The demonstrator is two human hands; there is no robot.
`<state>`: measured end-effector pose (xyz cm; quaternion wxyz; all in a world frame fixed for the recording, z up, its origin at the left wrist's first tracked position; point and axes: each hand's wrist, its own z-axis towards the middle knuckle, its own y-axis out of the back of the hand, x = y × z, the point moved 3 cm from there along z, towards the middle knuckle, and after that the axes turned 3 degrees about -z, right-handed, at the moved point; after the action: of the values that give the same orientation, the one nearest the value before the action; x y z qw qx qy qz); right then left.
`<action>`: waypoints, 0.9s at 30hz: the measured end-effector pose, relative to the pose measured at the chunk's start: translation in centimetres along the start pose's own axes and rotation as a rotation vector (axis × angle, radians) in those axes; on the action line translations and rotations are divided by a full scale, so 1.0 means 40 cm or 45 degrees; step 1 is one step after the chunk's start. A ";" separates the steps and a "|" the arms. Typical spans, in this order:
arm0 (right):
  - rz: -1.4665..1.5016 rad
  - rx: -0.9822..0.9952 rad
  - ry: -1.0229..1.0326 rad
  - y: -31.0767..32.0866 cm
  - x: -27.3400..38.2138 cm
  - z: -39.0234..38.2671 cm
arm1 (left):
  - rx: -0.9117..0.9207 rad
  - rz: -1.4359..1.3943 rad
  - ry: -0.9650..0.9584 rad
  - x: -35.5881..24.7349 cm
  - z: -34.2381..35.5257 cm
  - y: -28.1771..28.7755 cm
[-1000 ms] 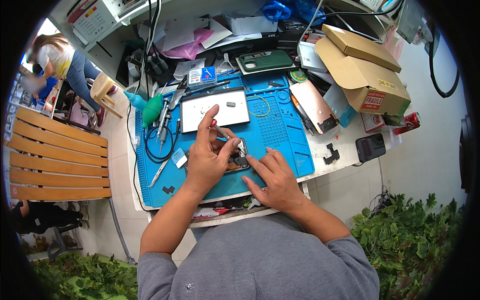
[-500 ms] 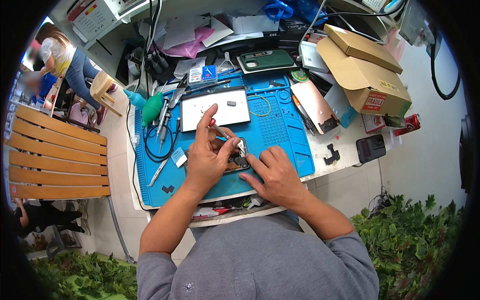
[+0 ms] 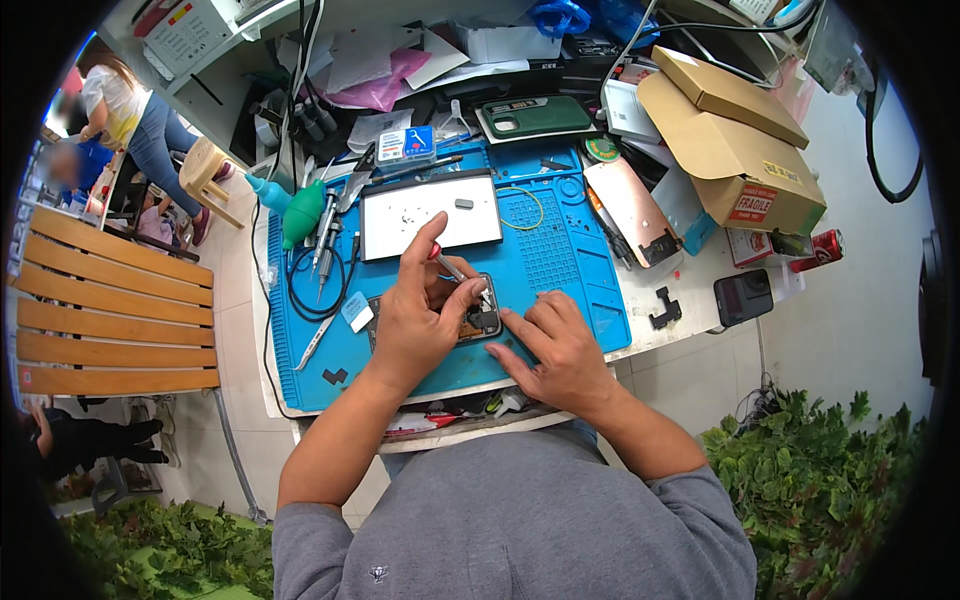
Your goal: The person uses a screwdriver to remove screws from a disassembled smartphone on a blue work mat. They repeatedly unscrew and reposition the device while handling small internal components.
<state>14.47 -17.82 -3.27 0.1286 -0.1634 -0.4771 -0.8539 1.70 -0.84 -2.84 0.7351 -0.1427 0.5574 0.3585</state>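
The left hand (image 3: pixel 415 320) is gripping a slim red-tipped metal screwdriver (image 3: pixel 455 268), working its tip into the opened dark phone (image 3: pixel 478 320) on the blue silicone mat (image 3: pixel 560 250). The right hand (image 3: pixel 555 350), holding nothing, is pressing the phone flat; keeping the driver upright should help prevent slipping.

1 head cam, fisheye, looks steeply down at blue mat (image 3: pixel 560 250), fairly near; rim prob. vignetted.

A white tray (image 3: pixel 430 215) lies on the blue mat (image 3: pixel 560 250); cardboard boxes (image 3: pixel 735 140) sit at the right, a green phone case (image 3: pixel 535 115) behind, a wooden bench (image 3: pixel 100 300) at the left.
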 end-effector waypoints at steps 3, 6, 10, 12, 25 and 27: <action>0.002 -0.025 0.029 -0.004 -0.004 -0.007 | 0.035 0.103 -0.194 -0.011 -0.004 -0.005; 0.003 -0.028 0.028 -0.004 -0.004 -0.006 | 0.118 0.223 -0.384 -0.028 0.000 -0.009; 0.010 -0.032 0.028 -0.005 -0.004 -0.006 | 0.087 0.342 -0.541 -0.042 0.003 -0.017; 0.012 -0.038 0.029 -0.004 -0.003 -0.006 | 0.125 0.406 -0.623 -0.057 0.007 -0.019; 0.020 -0.065 0.034 -0.002 -0.002 -0.003 | 1.011 0.661 -0.339 -0.208 0.148 0.018; 0.018 -0.073 0.033 0.000 -0.002 -0.003 | 1.022 0.978 -0.209 -0.224 0.160 0.002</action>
<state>14.52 -17.90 -3.37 0.1361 -0.1592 -0.4495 -0.8684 5.17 -0.19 7.60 0.5894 0.3896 0.6031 0.3702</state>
